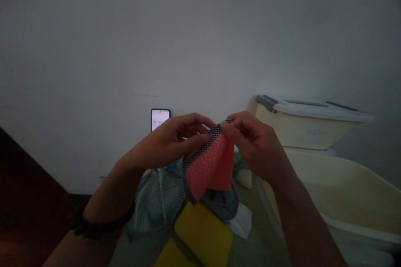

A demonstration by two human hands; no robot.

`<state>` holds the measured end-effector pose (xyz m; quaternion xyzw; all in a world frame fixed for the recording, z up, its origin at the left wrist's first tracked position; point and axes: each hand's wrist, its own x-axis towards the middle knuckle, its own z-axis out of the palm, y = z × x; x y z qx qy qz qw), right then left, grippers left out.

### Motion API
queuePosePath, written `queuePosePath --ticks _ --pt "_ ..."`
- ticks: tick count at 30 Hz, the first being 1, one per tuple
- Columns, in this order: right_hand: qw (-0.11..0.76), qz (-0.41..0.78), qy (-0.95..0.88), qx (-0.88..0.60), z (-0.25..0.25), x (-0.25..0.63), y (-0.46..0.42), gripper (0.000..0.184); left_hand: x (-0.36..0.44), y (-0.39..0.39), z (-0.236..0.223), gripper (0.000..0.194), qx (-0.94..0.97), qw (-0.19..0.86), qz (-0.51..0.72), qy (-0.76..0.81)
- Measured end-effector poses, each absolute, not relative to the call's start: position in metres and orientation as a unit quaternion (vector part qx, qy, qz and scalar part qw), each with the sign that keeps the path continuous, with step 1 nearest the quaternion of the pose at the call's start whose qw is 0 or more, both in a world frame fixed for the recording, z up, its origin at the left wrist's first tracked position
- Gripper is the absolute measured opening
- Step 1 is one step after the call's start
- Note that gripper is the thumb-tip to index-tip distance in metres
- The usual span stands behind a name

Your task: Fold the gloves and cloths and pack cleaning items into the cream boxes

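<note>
A pink cloth (pixel 206 171) with a black-and-white checked edge hangs folded between my two hands. My left hand (pixel 184 137) pinches its checked edge between thumb and fingers. On the other side, my right hand (pixel 250 135) grips the top corner, fingers bent around it. Below the cloth lie a crumpled blue-green knitted cloth (pixel 158 202) and two yellow sponge-like pads (pixel 203 233), the nearer one cut off by the frame. A dark bunched fabric (pixel 224 204) is partly covered by the pink cloth.
Against the wall stands a phone (pixel 160 117) showing a timer, partly behind my left hand. At right are a lidded cream storage box (pixel 300 129) and an open cream tub (pixel 354 175). White folded pieces (pixel 242 219) lie on the pale green surface (pixel 247 250).
</note>
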<state>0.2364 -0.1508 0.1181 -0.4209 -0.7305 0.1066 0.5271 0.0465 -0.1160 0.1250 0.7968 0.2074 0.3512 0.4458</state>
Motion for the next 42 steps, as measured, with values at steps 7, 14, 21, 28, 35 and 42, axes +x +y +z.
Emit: queuePosePath --ticks 7,14,21,28,35,42 --pt "0.590 0.136 -0.679 -0.416 0.118 0.238 -0.148 0.027 0.045 -0.112 0.123 0.013 0.783 0.435 0.388 0.217" --pt "0.599 0.140 -0.677 -0.404 0.117 0.237 -0.147 0.027 0.044 -0.116 0.126 0.022 0.810 0.401 0.352 0.244" --pt "0.599 0.184 -0.692 -0.359 0.116 0.239 -0.146 0.023 0.039 -0.113 0.125 0.021 0.847 0.310 0.331 0.277" --pt "0.500 0.252 -0.744 -0.364 0.120 0.253 -0.152 0.019 0.034 -0.110 0.128 0.008 0.854 0.268 0.345 0.283" --pt "0.438 0.137 -0.811 -0.362 0.123 0.259 -0.154 0.009 0.033 -0.114 0.131 0.010 0.864 0.247 0.335 0.283" --pt "0.419 -0.010 -0.797 -0.435 0.128 0.258 -0.159 0.012 0.035 -0.115 0.134 0.013 0.853 0.223 0.349 0.318"
